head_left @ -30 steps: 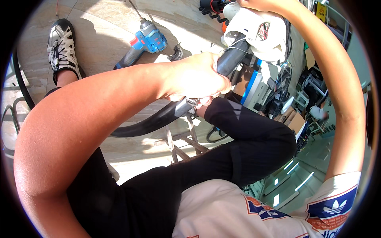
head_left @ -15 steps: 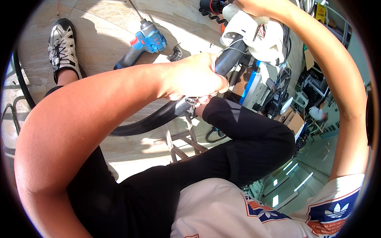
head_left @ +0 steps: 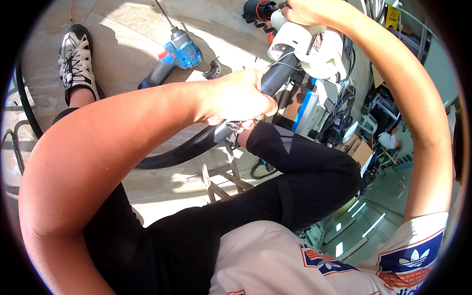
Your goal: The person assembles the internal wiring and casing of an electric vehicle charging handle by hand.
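My left hand (head_left: 241, 97) is closed round a thick black tube (head_left: 177, 154), which bends away to the lower left under my forearm. A small metal loop shows just below my fingers. Beyond the hand, the tube's upper end runs into a white plastic housing (head_left: 291, 40) with thin wires showing in it. A thin tie or wire loops round the tube near that end. At the top edge, my right hand (head_left: 306, 11) grips the housing from above; its fingertips are partly hidden. Beside it is a black cylindrical part (head_left: 258, 10) with a coiled cord.
A blue cordless drill (head_left: 181, 55) with a long bit lies on the tiled floor, near a black curved piece (head_left: 213, 70). Below the tube stands a wooden stool (head_left: 231, 177). Cables, a cardboard box (head_left: 363, 151) and a yellow sign (head_left: 392, 16) are at the right.
The whole view has shifted slightly, so things on the right sit a little further left. Both hands keep their hold; the tube and housing look nearly unmoved between them.
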The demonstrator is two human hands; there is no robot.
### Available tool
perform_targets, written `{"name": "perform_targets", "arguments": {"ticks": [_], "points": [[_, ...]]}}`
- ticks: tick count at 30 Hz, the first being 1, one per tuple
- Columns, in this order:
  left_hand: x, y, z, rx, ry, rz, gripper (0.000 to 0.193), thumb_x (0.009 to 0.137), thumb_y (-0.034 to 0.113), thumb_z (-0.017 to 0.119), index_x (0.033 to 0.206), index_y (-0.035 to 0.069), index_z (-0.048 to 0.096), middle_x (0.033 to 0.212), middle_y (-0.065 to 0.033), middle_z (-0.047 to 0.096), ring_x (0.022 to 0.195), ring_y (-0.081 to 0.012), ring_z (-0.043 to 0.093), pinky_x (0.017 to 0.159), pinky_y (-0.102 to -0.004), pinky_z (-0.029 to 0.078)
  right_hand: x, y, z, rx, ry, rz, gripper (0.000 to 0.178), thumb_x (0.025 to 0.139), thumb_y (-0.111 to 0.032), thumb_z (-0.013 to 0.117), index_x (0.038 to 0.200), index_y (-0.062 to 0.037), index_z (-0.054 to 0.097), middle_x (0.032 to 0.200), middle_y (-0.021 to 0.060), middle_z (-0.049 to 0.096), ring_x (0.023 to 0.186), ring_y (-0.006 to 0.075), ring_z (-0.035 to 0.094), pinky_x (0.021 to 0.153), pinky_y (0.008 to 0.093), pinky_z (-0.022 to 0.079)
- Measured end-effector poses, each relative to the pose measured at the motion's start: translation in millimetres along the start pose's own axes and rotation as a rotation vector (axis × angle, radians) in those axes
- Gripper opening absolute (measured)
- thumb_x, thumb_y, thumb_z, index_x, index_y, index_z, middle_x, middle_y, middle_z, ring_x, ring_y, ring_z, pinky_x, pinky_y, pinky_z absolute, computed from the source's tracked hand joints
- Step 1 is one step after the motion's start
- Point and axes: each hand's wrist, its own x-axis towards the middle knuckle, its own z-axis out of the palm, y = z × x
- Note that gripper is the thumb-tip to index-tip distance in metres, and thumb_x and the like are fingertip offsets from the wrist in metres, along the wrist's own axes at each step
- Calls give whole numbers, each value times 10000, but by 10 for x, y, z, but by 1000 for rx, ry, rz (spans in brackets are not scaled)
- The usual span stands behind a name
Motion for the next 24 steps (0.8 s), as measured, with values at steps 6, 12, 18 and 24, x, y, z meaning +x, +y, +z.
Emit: {"name": "perform_targets", "arguments": {"ticks": [6, 12, 18, 24], "points": [[5, 39, 15, 30, -21, 23, 110, 864, 68, 599, 889, 59, 492, 676, -17, 508, 504, -94, 501, 432, -269, 416, 154, 266, 165, -33, 60, -512, 287, 799, -203, 652, 958, 36, 673, 851, 265, 687, 838, 429, 683, 718, 498, 540], [0, 46, -19, 67, 3, 28, 114, 867, 114, 600, 888, 64, 500, 666, -15, 532, 486, -79, 513, 361, -248, 366, 175, 276, 133, -102, 13, -313, 268, 793, -206, 635, 952, 6, 678, 810, 231, 688, 791, 409, 682, 703, 487, 544], [-77, 140, -27, 188, 4, -5, 138, 881, 185, 596, 909, 72, 522, 637, -7, 551, 447, -72, 503, 298, -252, 299, 168, 254, 48, -216, -38, -227, 258, 785, -213, 627, 947, -21, 682, 781, 199, 691, 753, 387, 684, 690, 477, 547], [34, 11, -20, 49, -19, 62, 120, 879, 129, 591, 915, 45, 513, 633, -7, 534, 479, -80, 516, 354, -249, 357, 262, 262, 69, -464, -54, -401, 286, 819, -217, 573, 1000, -19, 670, 778, 186, 696, 697, 380, 681, 650, 489, 535]]}}
